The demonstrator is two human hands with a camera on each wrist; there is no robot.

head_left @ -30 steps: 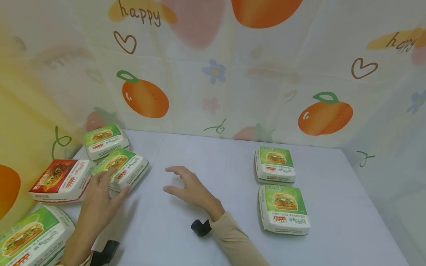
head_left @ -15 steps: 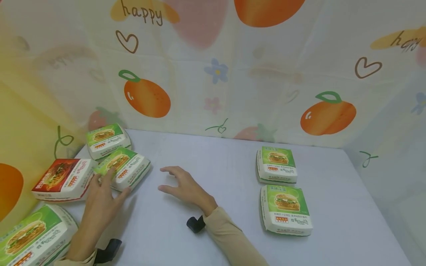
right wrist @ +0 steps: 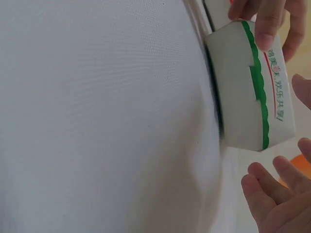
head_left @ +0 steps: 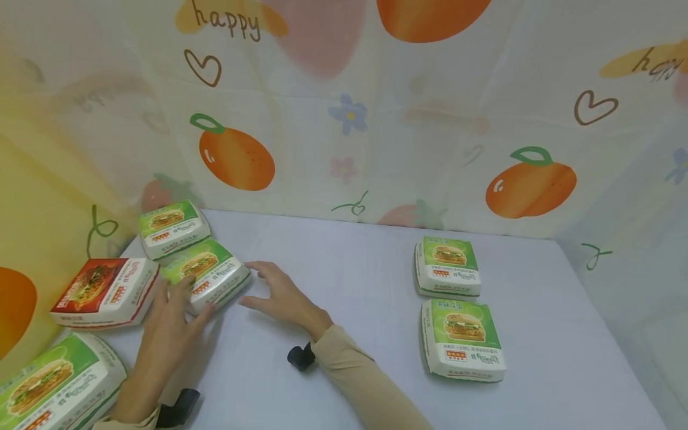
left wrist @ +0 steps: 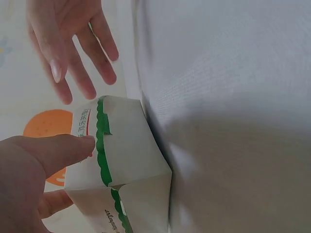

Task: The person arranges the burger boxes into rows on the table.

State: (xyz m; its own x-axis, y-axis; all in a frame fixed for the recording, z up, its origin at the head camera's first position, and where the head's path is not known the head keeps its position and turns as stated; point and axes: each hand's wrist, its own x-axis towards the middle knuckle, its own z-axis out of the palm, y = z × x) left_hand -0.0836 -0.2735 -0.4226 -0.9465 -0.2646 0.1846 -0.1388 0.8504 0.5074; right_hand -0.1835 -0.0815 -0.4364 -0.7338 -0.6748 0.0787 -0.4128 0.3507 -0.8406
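Observation:
In the head view a green-and-white burger box lies at an angle on the table at left. My left hand grips its near left end, the thumb along the front side and the fingers at the other side. The left wrist view shows that thumb crossing the front of the box. My right hand is just right of the same box, fingers spread and bent a little, holding nothing. From the right wrist a small gap shows between the right fingers and the box.
A red burger box lies left of the left hand. Green boxes stand behind it and at the near left. Two more, a rear one and a front one, stand at right. A printed curtain backs the table.
The right hand has moved left, up to the box's right end. The left hand has shifted slightly right, and the box has moved a little right with it.

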